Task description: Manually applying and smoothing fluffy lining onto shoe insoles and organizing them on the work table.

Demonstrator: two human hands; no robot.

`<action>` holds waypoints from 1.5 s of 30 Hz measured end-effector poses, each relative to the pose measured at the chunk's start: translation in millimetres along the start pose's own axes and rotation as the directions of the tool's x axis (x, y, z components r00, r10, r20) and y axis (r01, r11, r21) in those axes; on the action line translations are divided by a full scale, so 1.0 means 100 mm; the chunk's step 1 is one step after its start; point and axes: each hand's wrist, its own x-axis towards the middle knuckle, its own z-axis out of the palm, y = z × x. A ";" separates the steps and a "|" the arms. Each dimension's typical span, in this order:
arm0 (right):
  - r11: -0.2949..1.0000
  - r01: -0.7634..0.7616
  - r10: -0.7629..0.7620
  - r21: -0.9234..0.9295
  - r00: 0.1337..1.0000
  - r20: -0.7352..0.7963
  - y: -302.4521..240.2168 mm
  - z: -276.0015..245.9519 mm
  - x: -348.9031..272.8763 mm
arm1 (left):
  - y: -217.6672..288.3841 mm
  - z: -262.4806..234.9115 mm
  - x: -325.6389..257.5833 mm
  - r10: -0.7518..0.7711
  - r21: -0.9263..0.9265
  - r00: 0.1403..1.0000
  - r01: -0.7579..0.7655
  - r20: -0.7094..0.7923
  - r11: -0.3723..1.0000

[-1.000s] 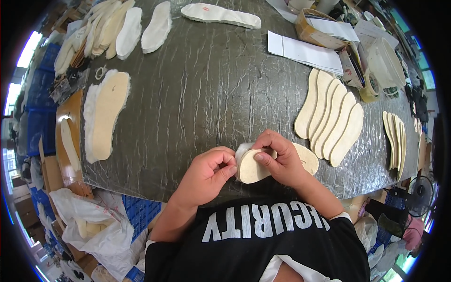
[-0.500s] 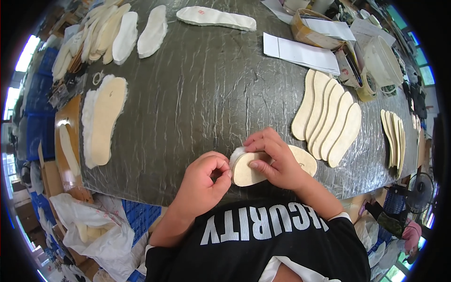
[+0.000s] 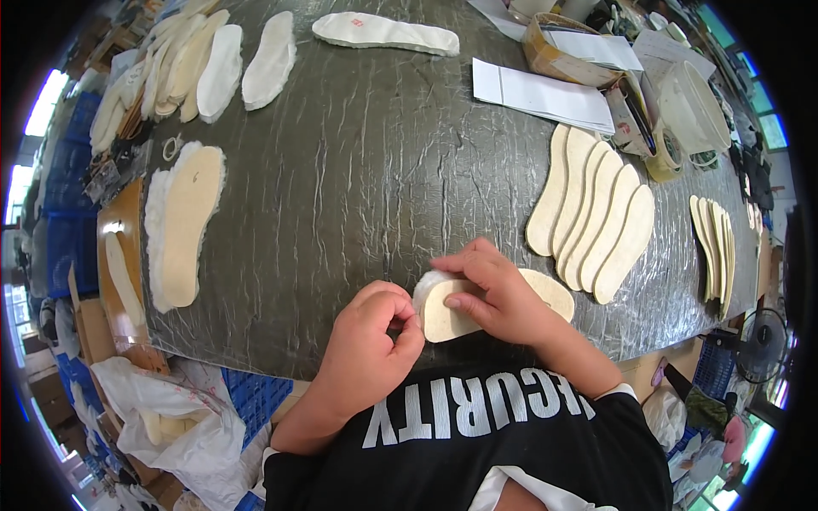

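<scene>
At the near edge of the table I hold a cream insole (image 3: 441, 320), its white fluffy fleece side (image 3: 429, 282) showing along the far edge. My right hand (image 3: 509, 300) grips it from above, thumb pressed on the smooth cream face and fingers over the fleece. My left hand (image 3: 368, 339) is closed at the insole's left end, thumb and forefinger pinched together at its rim. Anything small between those fingertips cannot be made out. A rounded cream end (image 3: 550, 294) shows beyond my right hand; whether it belongs to the same insole is hidden.
Fanned cream insoles (image 3: 596, 217) lie to the right, with another stack (image 3: 714, 251) beyond. A fleece-edged pair (image 3: 192, 226) lies left. White insoles (image 3: 388, 34) lie at the far side. Papers (image 3: 545, 94) and a container (image 3: 686, 111) stand far right.
My left hand has turned slightly and shifted a little nearer to me, still at the insole's end. My right fingers have slid slightly left over the fleece. The view has shifted a little.
</scene>
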 end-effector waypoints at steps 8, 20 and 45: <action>0.998 -0.048 0.044 0.036 0.993 0.114 0.10 -0.06 0.03 | -0.04 0.02 -0.02 -0.122 -0.147 0.992 0.122 0.009 0.982; 0.741 -0.325 0.297 0.588 0.943 0.148 0.21 -0.11 0.09 | -0.26 0.20 0.05 -0.188 -0.415 0.977 0.214 0.103 0.884; 0.017 -0.732 0.351 0.681 0.642 0.681 0.50 0.38 0.14 | -0.07 0.08 0.31 0.513 0.499 0.811 -0.579 0.279 0.645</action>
